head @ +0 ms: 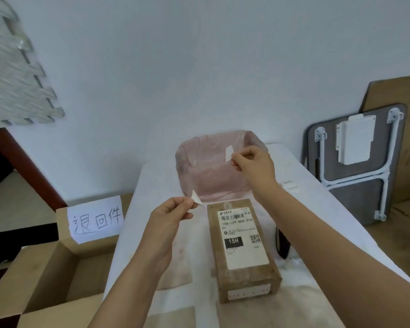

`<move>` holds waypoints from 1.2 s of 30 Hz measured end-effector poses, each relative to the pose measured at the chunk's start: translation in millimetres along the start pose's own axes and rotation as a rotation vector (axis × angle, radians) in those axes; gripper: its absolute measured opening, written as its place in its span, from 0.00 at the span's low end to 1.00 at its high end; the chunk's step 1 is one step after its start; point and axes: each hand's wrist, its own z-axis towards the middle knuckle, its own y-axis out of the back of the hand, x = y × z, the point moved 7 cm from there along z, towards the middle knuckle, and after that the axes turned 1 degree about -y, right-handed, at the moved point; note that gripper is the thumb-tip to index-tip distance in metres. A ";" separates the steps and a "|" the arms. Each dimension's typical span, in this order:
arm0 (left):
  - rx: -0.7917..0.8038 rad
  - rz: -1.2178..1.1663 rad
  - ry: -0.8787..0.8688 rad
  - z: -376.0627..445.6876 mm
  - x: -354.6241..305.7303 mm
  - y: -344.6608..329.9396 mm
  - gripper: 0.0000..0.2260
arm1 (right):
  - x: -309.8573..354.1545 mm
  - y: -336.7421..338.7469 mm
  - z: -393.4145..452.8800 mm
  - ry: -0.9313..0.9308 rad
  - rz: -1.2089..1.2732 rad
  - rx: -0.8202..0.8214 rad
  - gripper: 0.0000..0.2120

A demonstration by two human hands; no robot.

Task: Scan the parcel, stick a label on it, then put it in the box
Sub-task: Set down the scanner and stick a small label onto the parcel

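Both hands are up over the worktop [152, 185], each pinching a bit of white paper. The right hand [253, 166] has its grip closed narrow on a small white label [229, 154], thumb and forefinger at its lower edge, held up in front of the pink bin [199, 174]. The left hand [168, 216] pinches a small curled white scrap [197, 198], pointed like a peeled backing, though I can't say for sure that's what it is.

The parcel [244, 268] lies flat on the worktop, below and between the two hands, touching neither. It sits just right of the left hand and under the right forearm's line, its far end close to the base of the pink bin.

Hard to see: a dark object [283, 245] lies right of the parcel, half hidden by the right forearm, so I can't tell what it is. A few small white bits [289, 185] lie further back on the worktop, too blurry to read. The cardboard box [45, 280] at the left is cut off by the frame edge; a paper sign [96, 218] with handwritten characters is stuck on its far flap.

The parcel is a brown, oblong package with a white shipping label [243, 235] on top showing a barcode, "15H" on a black block and a QR code. There's a pale strip with red marks on its near end.
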 end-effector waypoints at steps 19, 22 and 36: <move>0.037 0.133 -0.048 48.9 -21.1 -2.2 0.06 | 0.9 -52.7 87.1 0.275 -0.728 0.155 0.12; 0.044 0.163 -0.094 42.2 -24.1 -7.4 0.05 | 20.4 -52.8 58.7 0.300 -0.518 0.166 0.09; -0.044 1.256 -0.890 -38.4 -38.2 -66.0 0.04 | -20.2 7.1 -85.5 0.039 -0.228 0.299 0.07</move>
